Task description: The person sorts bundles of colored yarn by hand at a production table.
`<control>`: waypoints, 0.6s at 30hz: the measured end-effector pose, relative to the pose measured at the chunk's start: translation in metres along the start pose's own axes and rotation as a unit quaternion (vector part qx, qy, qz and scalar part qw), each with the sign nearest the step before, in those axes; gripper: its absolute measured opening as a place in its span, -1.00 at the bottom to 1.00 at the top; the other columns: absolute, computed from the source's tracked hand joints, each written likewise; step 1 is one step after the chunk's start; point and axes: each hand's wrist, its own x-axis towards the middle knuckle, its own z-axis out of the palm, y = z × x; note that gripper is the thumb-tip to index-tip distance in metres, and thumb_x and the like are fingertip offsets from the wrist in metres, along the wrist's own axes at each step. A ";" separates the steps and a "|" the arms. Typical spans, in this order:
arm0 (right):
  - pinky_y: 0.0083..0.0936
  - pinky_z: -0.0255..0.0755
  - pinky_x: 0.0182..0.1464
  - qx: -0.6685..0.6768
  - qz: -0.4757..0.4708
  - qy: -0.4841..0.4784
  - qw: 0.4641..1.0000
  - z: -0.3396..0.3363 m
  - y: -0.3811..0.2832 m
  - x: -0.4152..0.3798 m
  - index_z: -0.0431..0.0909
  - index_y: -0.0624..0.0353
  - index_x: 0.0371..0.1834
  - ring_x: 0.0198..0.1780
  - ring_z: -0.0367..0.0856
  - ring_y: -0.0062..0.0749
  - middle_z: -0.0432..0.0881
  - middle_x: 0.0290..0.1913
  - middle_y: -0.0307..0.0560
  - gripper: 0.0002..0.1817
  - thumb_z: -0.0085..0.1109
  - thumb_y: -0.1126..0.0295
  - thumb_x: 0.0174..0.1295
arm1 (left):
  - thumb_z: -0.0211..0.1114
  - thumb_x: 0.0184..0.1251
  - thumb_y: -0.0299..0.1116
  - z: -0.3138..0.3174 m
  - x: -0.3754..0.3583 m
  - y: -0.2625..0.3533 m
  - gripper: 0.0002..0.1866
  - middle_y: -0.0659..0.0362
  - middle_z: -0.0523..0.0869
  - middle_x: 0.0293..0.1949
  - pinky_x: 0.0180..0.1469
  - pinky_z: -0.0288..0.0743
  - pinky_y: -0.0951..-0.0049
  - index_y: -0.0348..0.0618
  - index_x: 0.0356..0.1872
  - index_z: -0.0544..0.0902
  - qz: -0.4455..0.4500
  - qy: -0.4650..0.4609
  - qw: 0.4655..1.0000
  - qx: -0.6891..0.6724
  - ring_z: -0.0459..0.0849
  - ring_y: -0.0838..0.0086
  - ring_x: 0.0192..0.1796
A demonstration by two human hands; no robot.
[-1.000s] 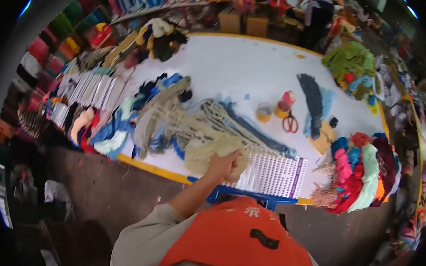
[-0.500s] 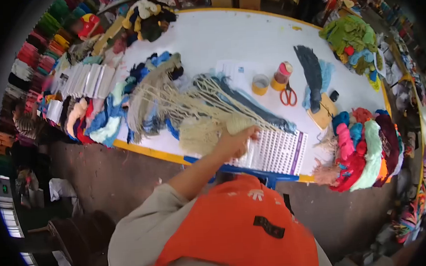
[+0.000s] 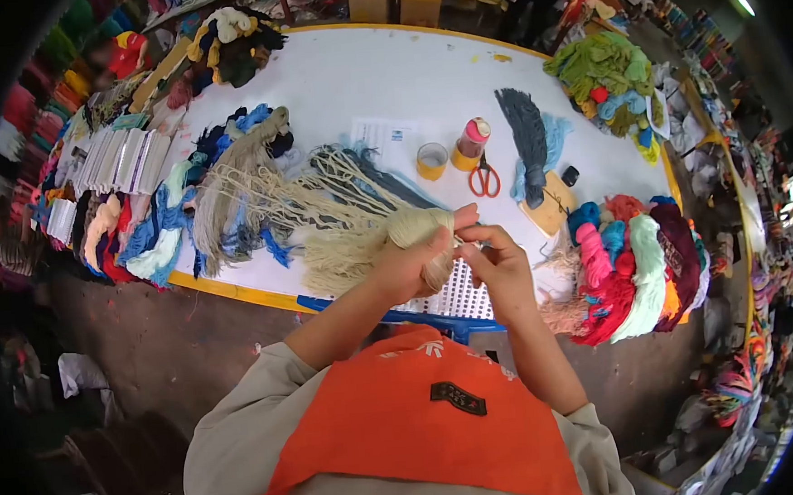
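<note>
My left hand point(image 3: 410, 268) is wrapped round a looped hank of cream yarn point(image 3: 419, 227), held over the front edge of the table. Close beside it, my right hand point(image 3: 503, 268) has its thumb and fingers pinched together at the hank's right end. A yarn strand seems to lie between them, but it is too small to make out clearly. Under both hands lies a white sheet with rows of small dark marks point(image 3: 468, 294), partly covered. Loose cream strands point(image 3: 338, 256) spread on the table left of my hands, beside dark grey-blue yarn point(image 3: 393, 190).
On the white table point(image 3: 358, 68) stand a clear tape roll point(image 3: 431, 161) and a pink-topped cone point(image 3: 473, 137), with red-handled scissors point(image 3: 484, 180) nearby. Coloured hanks point(image 3: 648, 273) are piled at right, green yarn point(image 3: 599, 72) at far right. More hanks point(image 3: 164, 230) and white bundles point(image 3: 123, 160) lie left.
My right hand has come into view and meets the cream hank at its right end. My left hand keeps hold of the hank, now raised and bunched. The whole view has shifted.
</note>
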 end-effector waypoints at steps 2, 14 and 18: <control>-0.76 0.30 -0.50 -0.048 -0.077 0.014 0.996 0.006 0.016 0.007 0.61 0.21 -0.16 -0.50 0.40 -0.76 0.53 -0.23 -0.32 -0.88 0.26 0.49 0.25 | 0.02 0.55 -0.19 0.004 -0.002 -0.002 -0.44 0.01 0.45 0.31 0.32 0.29 0.39 -0.37 0.40 0.27 -0.031 0.013 0.999 0.035 0.43 0.44 0.30; -0.76 0.35 -0.44 -0.008 -0.036 0.020 0.999 0.005 0.025 0.004 0.61 0.15 -0.21 -0.46 0.42 -0.75 0.61 -0.34 -0.31 -0.92 0.22 0.40 0.32 | 0.01 0.55 -0.27 0.008 -0.001 -0.005 -0.61 0.08 0.61 0.08 0.17 0.44 0.47 -0.36 0.18 0.52 -0.053 0.089 0.994 -0.027 0.57 0.48 0.08; -0.75 0.34 -0.45 0.071 0.005 0.024 0.997 0.003 0.020 0.001 0.60 0.12 -0.20 -0.48 0.40 -0.76 0.62 -0.34 -0.32 -0.90 0.21 0.36 0.33 | 0.00 0.56 -0.24 0.002 0.002 -0.011 -0.61 0.08 0.62 0.04 0.20 0.44 0.43 -0.37 0.16 0.52 -0.035 0.111 0.993 -0.024 0.59 0.46 0.08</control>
